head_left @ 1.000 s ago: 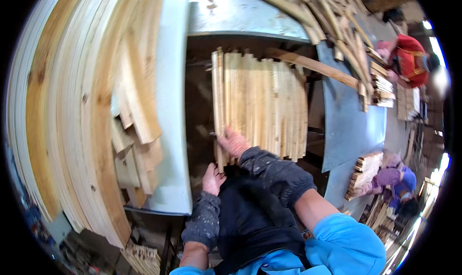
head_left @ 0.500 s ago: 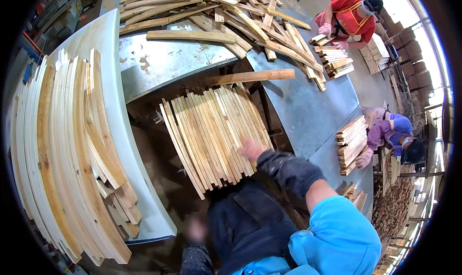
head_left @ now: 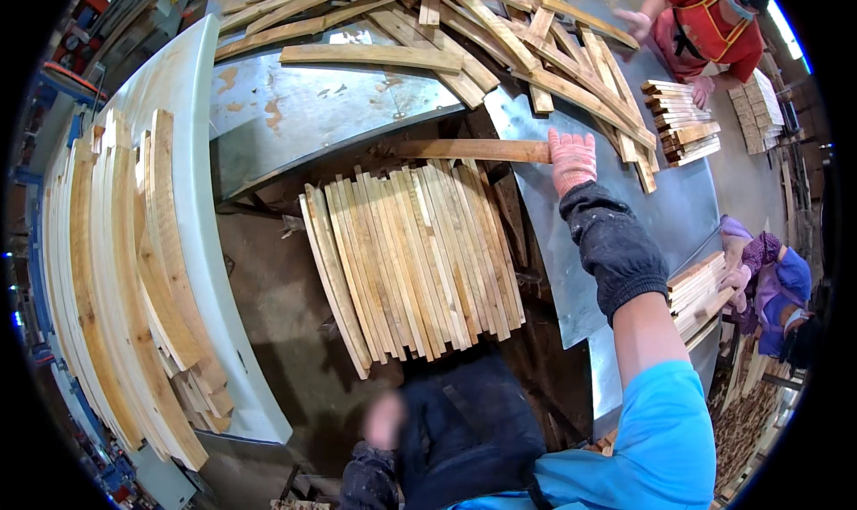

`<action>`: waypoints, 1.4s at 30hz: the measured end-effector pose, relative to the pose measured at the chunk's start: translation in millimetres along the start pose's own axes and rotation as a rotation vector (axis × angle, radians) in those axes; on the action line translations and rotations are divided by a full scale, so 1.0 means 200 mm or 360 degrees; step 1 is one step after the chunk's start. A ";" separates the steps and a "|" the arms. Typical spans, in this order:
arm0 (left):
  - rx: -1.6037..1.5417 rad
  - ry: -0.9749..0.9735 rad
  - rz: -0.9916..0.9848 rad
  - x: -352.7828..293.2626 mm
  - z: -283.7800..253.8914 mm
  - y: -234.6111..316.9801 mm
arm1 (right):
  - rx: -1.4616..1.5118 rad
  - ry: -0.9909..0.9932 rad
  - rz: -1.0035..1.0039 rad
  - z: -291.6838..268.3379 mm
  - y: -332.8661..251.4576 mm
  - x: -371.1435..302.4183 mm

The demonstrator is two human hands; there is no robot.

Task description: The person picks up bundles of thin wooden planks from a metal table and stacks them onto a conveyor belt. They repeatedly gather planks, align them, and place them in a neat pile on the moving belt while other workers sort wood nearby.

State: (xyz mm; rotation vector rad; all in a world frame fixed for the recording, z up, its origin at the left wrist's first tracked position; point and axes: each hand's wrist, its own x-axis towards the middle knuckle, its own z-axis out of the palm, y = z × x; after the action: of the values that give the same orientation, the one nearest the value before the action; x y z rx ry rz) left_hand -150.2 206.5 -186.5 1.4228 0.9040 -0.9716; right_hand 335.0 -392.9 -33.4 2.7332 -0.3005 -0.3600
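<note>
Right hand: your right hand point(head_left: 573, 160), in a pink glove, lies over the right end of the plank point(head_left: 473, 150), fingers pointing away from you. I cannot tell whether they close on it.
Left hand: your left hand point(head_left: 384, 419) is a blur beside your dark apron point(head_left: 473, 412); grip cannot be told.
Plank: crosswise near the far ends of the slats, its right end over the right metal table point(head_left: 553, 242).
Slats: the slats point(head_left: 411, 260) lie side by side in front of you, ends uneven.
Left side: long boards point(head_left: 80, 287) rest by the pale table point(head_left: 234, 349).
Far side: loose sticks point(head_left: 571, 99) are heaped across the metal tables.
Markings: brown patches on the far metal table point(head_left: 357, 99).
Co-workers: a person in red point(head_left: 714, 32) and one in purple point(head_left: 777, 282), each beside stacked wood.
</note>
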 end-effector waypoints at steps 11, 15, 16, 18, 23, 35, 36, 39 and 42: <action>-0.0036 -0.0093 0.0749 0.36 0.87 0.61 | 0.1570 -0.0744 -0.0109 -0.16 0.16 -0.48; 0.0524 0.0085 0.1327 0.40 0.98 0.70 | 0.2062 -0.0822 -0.0043 -0.10 0.15 -0.84; 0.0684 0.0104 0.1404 0.39 1.00 0.72 | 0.2155 -0.0849 -0.0050 -0.09 0.14 -0.93; 0.0809 0.0086 0.1486 0.35 1.02 0.79 | 0.2407 -0.1122 0.0162 -0.12 0.13 -1.13; 0.0383 -0.0103 0.1237 0.18 1.13 1.00 | 0.2651 -0.1208 0.0226 -0.11 0.05 -1.50; -0.0946 -0.1147 0.0709 -0.57 1.28 1.68 | 0.3539 -0.1955 -0.0143 -0.26 0.01 -1.67; -0.0877 -0.1137 0.0773 -0.62 1.25 1.71 | 0.3759 -0.2103 -0.0210 -0.24 -0.02 -1.68; -0.0743 -0.0972 0.0794 -0.70 1.21 1.75 | 0.3992 -0.2545 -0.0181 -0.15 -0.13 -1.69; -0.0650 -0.0765 0.0841 -0.80 1.22 1.80 | 0.4099 -0.2896 -0.0314 -0.04 -0.25 -1.69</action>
State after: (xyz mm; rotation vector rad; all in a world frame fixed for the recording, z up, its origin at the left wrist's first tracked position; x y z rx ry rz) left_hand 109.1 -61.6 86.4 0.9423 0.3121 -0.6337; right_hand 26.4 -260.3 24.4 -0.1545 0.3105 1.0103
